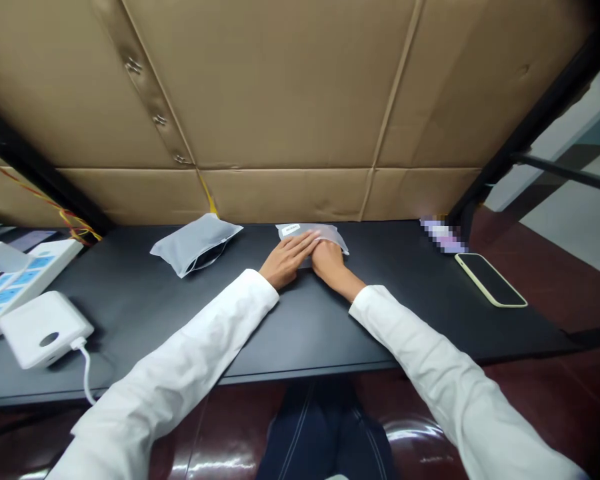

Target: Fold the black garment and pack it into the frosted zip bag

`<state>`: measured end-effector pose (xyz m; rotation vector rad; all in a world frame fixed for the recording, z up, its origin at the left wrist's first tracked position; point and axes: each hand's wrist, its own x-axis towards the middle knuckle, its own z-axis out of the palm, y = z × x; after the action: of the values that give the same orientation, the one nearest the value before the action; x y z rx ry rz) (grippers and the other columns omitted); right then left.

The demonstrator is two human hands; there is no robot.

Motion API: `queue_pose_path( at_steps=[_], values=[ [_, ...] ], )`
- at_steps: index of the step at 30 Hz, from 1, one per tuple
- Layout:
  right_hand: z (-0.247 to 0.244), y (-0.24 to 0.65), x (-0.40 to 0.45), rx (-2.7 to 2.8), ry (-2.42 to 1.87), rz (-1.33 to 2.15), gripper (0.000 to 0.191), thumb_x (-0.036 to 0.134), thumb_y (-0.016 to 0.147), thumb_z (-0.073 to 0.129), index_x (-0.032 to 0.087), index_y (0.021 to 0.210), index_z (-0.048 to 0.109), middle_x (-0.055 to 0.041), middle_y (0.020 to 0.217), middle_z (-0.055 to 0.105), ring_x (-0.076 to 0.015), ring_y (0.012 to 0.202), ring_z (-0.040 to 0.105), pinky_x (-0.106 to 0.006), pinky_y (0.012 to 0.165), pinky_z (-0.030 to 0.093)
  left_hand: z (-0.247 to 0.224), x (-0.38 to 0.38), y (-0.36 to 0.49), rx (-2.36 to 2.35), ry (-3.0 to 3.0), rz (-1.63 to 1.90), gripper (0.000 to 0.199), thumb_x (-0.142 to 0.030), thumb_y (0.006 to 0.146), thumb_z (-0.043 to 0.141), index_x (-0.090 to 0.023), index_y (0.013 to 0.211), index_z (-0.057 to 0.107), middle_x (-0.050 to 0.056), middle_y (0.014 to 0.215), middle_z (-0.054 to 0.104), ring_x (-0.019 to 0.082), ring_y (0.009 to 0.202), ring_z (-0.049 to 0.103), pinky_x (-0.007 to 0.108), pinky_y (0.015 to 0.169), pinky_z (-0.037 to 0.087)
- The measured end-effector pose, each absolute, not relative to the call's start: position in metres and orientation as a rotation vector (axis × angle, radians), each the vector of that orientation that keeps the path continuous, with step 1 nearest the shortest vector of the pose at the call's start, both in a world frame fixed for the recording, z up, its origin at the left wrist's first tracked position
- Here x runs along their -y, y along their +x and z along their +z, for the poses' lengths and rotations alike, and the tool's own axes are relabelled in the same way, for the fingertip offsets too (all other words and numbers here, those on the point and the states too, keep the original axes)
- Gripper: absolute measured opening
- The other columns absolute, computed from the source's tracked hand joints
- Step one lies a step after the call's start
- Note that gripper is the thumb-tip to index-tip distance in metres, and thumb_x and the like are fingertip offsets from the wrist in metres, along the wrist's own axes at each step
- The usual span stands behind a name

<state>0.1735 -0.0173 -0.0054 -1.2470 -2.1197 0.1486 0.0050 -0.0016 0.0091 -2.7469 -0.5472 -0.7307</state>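
Pressing a frosted plastic bag [305, 231] flat on the bench [130, 320], the left hand [286, 261] lays its fingers together over the right hand [329, 261], whose fingers stay hidden from view.

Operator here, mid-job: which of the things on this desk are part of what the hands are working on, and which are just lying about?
In use: frosted plastic bag with a white label, under the left hand and right hand.

Lying about: second frosted plastic bag, smartphone, white charger block.
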Motion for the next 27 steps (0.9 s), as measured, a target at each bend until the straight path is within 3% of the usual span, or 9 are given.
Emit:
queue_pose_path(
  at_steps=[3, 6, 10, 14, 19, 23, 27],
  values=[
    [0.000, 0.168, 0.027, 2.147, -1.285, 0.016, 0.033, 0.000, 0.084, 0.045, 0.001, 0.110, 0.064, -0.0265, 0.110, 0.067, -0.0341, 0.112, 0.061, -0.051, 0.102, 0.046, 0.009, -0.005, -0.006, 0.576, -2.720, -0.768, 0.074, 0.005, 0.077, 0.040, -0.013, 0.149, 0.038, 0.013, 0.152, 0.042, 0.024, 0.145, 0.035, 0.041, 0.112, 0.037],
    [0.009, 0.185, 0.047, 2.357, -1.004, -0.122, 0.041, 0.005, 0.088, 0.047, 0.015, 0.125, 0.061, -0.0152, 0.126, 0.063, -0.0255, 0.119, 0.058, -0.041, 0.103, 0.048, 0.011, -0.014, -0.022, 0.621, -2.709, -0.850, 0.060, -0.003, 0.086, 0.043, -0.015, 0.145, 0.045, 0.014, 0.148, 0.048, 0.025, 0.143, 0.040, 0.043, 0.111, 0.038],
    [0.013, 0.234, 0.056, 2.413, -0.809, -0.350, 0.043, 0.020, 0.092, 0.054, 0.022, 0.135, 0.056, -0.0109, 0.118, 0.066, -0.0215, 0.103, 0.064, -0.037, 0.087, 0.055, 0.013, -0.024, -0.036, 0.632, -2.716, -0.843, 0.044, -0.013, 0.090, 0.046, -0.015, 0.133, 0.057, 0.014, 0.139, 0.058, 0.027, 0.134, 0.050, 0.046, 0.106, 0.043],
    [0.002, 0.264, 0.044, 2.378, -0.948, -0.357, 0.031, 0.022, 0.093, 0.054, 0.024, 0.122, 0.067, -0.0105, 0.112, 0.068, -0.0188, 0.097, 0.066, -0.033, 0.080, 0.056, 0.009, -0.032, -0.040, 0.595, -2.715, -0.810, 0.031, -0.016, 0.091, 0.044, -0.015, 0.113, 0.066, 0.013, 0.120, 0.070, 0.026, 0.119, 0.061, 0.044, 0.094, 0.050],
    [-0.005, 0.259, 0.038, 2.315, -0.948, -0.323, 0.026, 0.020, 0.096, 0.047, 0.022, 0.100, 0.073, -0.0082, 0.101, 0.073, -0.0164, 0.085, 0.067, -0.031, 0.076, 0.054, 0.014, -0.031, -0.039, 0.566, -2.788, -0.746, 0.025, -0.014, 0.086, 0.045, -0.015, 0.099, 0.066, 0.013, 0.107, 0.071, 0.023, 0.104, 0.064, 0.038, 0.083, 0.051],
    [0.002, 0.243, 0.050, 2.217, -0.862, -0.250, 0.022, 0.020, 0.095, 0.049, 0.021, 0.096, 0.072, -0.0071, 0.088, 0.074, -0.0176, 0.078, 0.067, -0.032, 0.073, 0.054, 0.024, -0.010, -0.030, 0.575, -2.837, -0.917, 0.025, -0.023, 0.085, 0.054, -0.014, 0.108, 0.060, 0.013, 0.102, 0.068, 0.023, 0.093, 0.063, 0.036, 0.080, 0.050],
    [0.008, 0.224, 0.065, 2.127, -0.880, -0.207, 0.014, 0.022, 0.092, 0.054, 0.021, 0.090, 0.068, -0.0056, 0.079, 0.072, -0.0191, 0.077, 0.067, -0.034, 0.074, 0.054, 0.024, 0.015, -0.008, 0.399, -2.808, -0.988, 0.025, -0.032, 0.091, 0.060, -0.017, 0.111, 0.060, 0.011, 0.102, 0.069, 0.023, 0.095, 0.062, 0.035, 0.080, 0.048]
  ],
)
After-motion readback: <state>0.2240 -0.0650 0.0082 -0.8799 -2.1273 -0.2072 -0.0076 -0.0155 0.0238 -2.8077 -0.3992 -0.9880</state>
